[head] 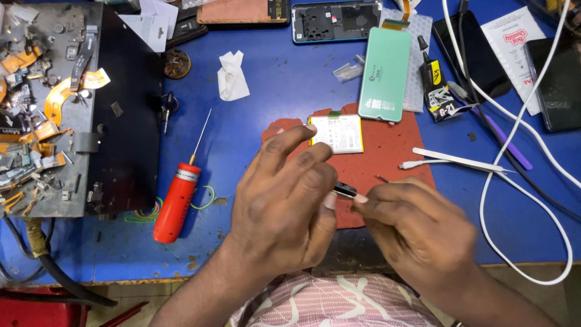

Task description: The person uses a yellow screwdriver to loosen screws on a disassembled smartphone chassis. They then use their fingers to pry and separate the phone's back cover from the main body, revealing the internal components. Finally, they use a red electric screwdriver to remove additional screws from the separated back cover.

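1. one blue table (284,85) fills most of the frame, its near edge running along the bottom.
2. black tray (124,151) sits at the upper left of the frame, heaped with orange flex strips and loose metal scraps.
3. red mat (393,151) lies at the centre, partly under both hands.
4. left hand (284,206) is at lower centre, thumb and a fingertip pinched narrow on a small black part (345,190); the other fingers are spread and raised toward the top of the frame.
5. right hand (417,227) is at lower right of centre, fingers curled close, fingertips meeting the same small black part from the right side. whether it grips or only touches it, i cannot tell.
6. mint green phone panel (385,74) rests at upper centre, above the mat.
7. red-handled tool (175,203) with a thin metal tip lies at lower left of centre, well apart from the hands.
8. white cable (514,139) loops down the right side of the frame.
9. flat battery (337,133) lies on the mat, just above the left hand's fingers.
10. white tweezers (460,160) lie right of the mat.
11. black glue tube (437,88) sits just right of the green panel.
12. the small black part is held over the mat's lower edge, between the two hands.
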